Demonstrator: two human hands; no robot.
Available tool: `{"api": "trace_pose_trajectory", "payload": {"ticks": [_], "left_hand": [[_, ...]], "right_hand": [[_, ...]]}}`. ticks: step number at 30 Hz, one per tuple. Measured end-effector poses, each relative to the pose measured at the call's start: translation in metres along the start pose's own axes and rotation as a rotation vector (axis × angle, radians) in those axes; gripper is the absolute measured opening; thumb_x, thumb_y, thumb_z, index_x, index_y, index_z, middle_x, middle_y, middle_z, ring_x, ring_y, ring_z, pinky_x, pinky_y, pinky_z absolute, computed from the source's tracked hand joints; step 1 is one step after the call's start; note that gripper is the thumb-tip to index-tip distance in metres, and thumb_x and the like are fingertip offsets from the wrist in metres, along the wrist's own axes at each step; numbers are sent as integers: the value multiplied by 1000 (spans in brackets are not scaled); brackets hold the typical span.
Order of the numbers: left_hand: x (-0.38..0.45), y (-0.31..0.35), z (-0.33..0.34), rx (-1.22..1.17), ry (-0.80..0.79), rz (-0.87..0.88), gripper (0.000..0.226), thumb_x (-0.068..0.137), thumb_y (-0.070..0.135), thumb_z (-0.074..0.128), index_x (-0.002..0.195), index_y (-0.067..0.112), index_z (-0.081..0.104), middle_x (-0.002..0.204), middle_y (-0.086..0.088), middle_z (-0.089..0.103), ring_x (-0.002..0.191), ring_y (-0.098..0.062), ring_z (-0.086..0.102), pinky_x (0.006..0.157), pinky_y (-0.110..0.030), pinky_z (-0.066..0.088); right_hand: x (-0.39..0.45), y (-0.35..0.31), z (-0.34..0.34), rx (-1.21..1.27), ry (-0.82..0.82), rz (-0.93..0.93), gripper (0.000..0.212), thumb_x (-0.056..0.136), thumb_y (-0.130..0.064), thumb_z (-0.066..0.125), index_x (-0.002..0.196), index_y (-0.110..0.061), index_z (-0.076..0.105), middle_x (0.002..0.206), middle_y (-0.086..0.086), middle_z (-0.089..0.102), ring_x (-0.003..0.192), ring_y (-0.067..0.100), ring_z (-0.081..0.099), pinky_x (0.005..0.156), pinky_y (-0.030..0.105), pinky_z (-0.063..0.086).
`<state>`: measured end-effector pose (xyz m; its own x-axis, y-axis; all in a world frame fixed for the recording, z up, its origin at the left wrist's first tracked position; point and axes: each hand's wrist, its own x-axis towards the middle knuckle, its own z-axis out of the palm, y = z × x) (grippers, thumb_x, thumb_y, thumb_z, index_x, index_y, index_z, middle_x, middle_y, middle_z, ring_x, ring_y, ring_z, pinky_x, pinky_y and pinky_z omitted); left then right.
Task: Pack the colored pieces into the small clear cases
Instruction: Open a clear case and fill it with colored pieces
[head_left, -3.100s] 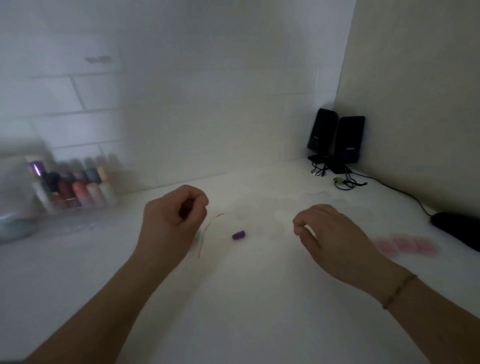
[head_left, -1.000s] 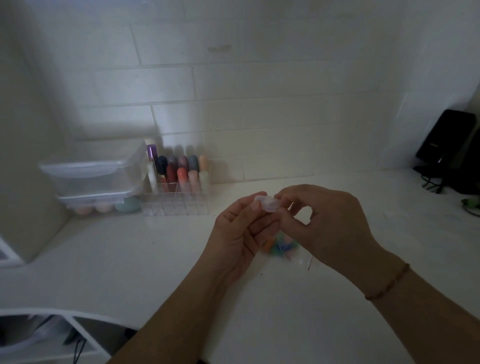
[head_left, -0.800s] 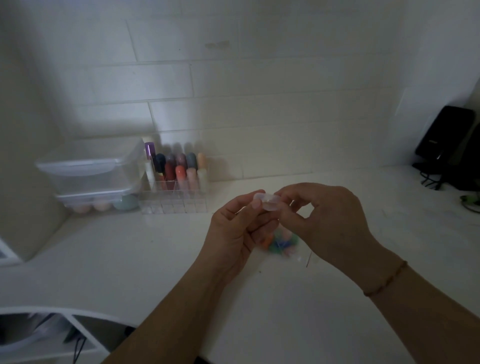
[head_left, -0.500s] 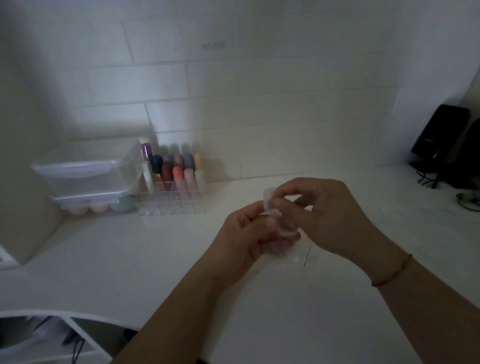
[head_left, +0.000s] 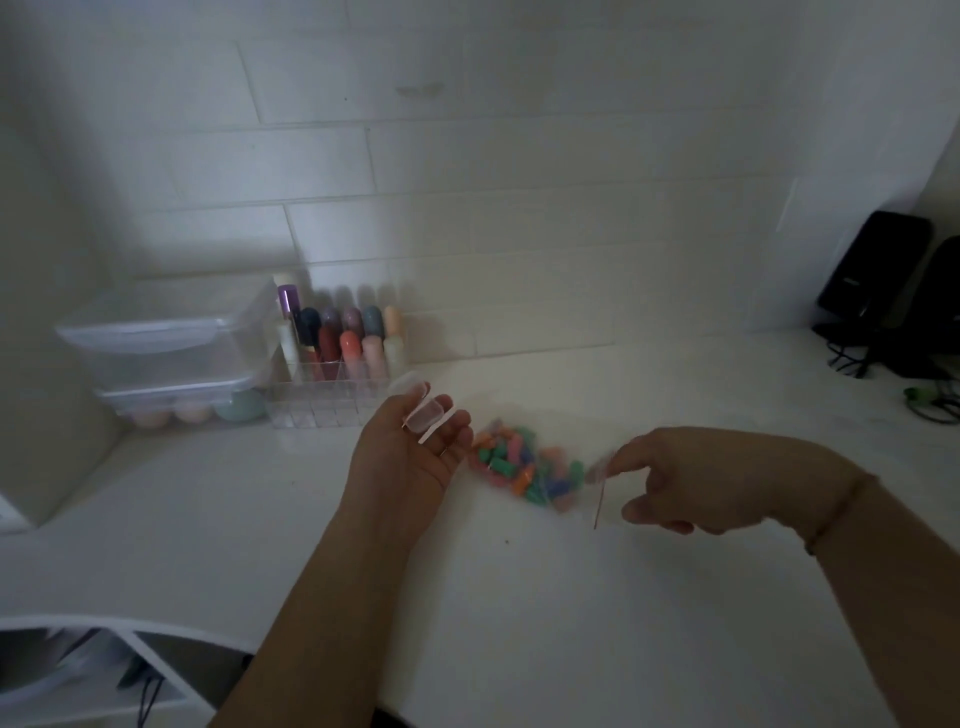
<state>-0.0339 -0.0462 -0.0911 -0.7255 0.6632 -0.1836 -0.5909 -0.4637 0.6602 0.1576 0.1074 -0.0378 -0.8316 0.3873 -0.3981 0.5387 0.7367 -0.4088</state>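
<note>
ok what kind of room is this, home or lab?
Probably a home desk or vanity corner, not a lab: a clear organizer of cosmetic tubes, stacked lidded plastic boxes and black desktop speakers stand on a white counter against a brick-pattern wall.

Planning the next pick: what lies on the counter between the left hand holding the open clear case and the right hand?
In the head view, a pile of colored pieces lies between the left hand with its clear case and the right hand.

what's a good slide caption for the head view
Left hand cradles an opened small clear case while the right hand pinches the bag of colored pieces.
</note>
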Motion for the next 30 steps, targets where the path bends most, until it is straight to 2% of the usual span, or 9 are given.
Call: {"api": "trace_pose_trajectory", "payload": {"ticks": [4, 6, 8, 10, 12, 16, 21, 25, 30], "left_hand": [[7, -7, 2, 212, 102, 229, 20, 92, 3, 53, 108, 14, 52, 85, -7, 58, 79, -23, 61, 81, -34, 51], [11, -14, 3, 449, 111, 355, 38, 85, -1, 62, 116, 18, 51, 85, -6, 59, 84, -20, 60, 84, -34, 48], [11, -19, 4, 634, 97, 390, 51, 81, 0, 68, 124, 19, 49, 88, -4, 60, 82, -14, 60, 76, -20, 48], [10, -22, 6, 726, 66, 402, 58, 80, -1, 69, 128, 22, 46, 93, -3, 59, 83, -11, 62, 62, -10, 46], [9, -24, 6, 737, 24, 402, 65, 79, -4, 70, 133, 22, 43, 98, -4, 58, 91, -16, 66, 65, -14, 50], [8, -23, 4, 744, -47, 360, 78, 77, -8, 71, 140, 22, 36, 106, -7, 55, 92, -19, 70, 70, -25, 57], [4, -26, 6, 791, -102, 339, 90, 73, -9, 75, 144, 24, 31, 112, -9, 51, 87, -16, 69, 56, -21, 55], [2, -26, 5, 815, -134, 335, 94, 71, -10, 75, 144, 27, 30, 112, -7, 52, 84, -10, 71, 63, -23, 56], [3, -27, 6, 712, -158, 268, 97, 69, -18, 73, 144, 27, 30, 116, -14, 50, 91, -22, 72, 71, -29, 59]], "right_hand": [[17, -5, 18, -124, 254, -132, 32, 96, -35, 54, 127, -39, 59, 85, -19, 60, 65, -5, 53, 69, 15, 38], [24, -7, 25, -200, 421, -135, 29, 97, -40, 50, 123, -44, 61, 100, -17, 65, 84, 3, 59, 72, 21, 39], [27, -11, 33, -324, 546, -93, 32, 96, -49, 42, 121, -47, 62, 117, -12, 64, 104, 12, 60, 74, 24, 41], [31, -12, 42, -453, 624, -76, 58, 86, -63, 18, 119, -45, 63, 119, -8, 63, 109, 15, 59, 80, 26, 44], [38, -12, 49, -553, 645, -57, 81, 77, -71, 0, 117, -42, 64, 113, -4, 66, 102, 18, 63, 78, 27, 47], [41, -10, 51, -591, 623, -62, 41, 98, -54, 28, 128, -44, 55, 116, -3, 63, 102, 18, 62, 84, 28, 49], [30, -17, 46, -332, 560, -171, 41, 100, -42, 40, 138, -57, 34, 132, -6, 57, 119, 17, 54, 91, 25, 41], [40, -12, 50, -187, 565, -204, 39, 97, -40, 49, 133, -55, 45, 128, -5, 63, 117, 19, 56, 94, 28, 47], [50, -8, 51, -109, 568, -215, 29, 87, -46, 63, 116, -46, 64, 110, -11, 69, 102, 14, 64, 87, 29, 51]]}}
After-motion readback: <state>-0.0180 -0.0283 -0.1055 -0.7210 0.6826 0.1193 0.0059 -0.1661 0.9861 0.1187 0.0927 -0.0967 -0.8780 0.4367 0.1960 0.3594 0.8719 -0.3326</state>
